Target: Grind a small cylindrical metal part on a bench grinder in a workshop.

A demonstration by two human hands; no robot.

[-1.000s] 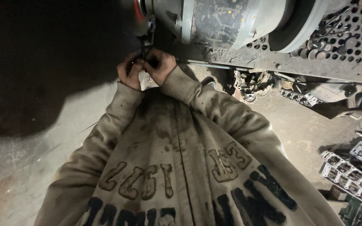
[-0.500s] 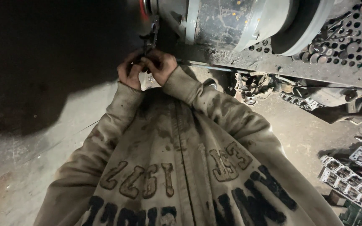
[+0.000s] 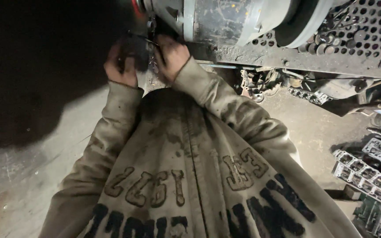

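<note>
Fingers (image 3: 131,53) on dark, grimy fitting (image 3: 148,42)

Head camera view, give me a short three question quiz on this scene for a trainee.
1. True or false: both hands are raised to the end of the grey metal cylinder.
2. Which hand is closer to the perforated metal plate: A left hand, B right hand?
3. What lies on the concrete floor at lower right?

Key: 1 true. 2 B. 3 Grey engine parts.
</note>
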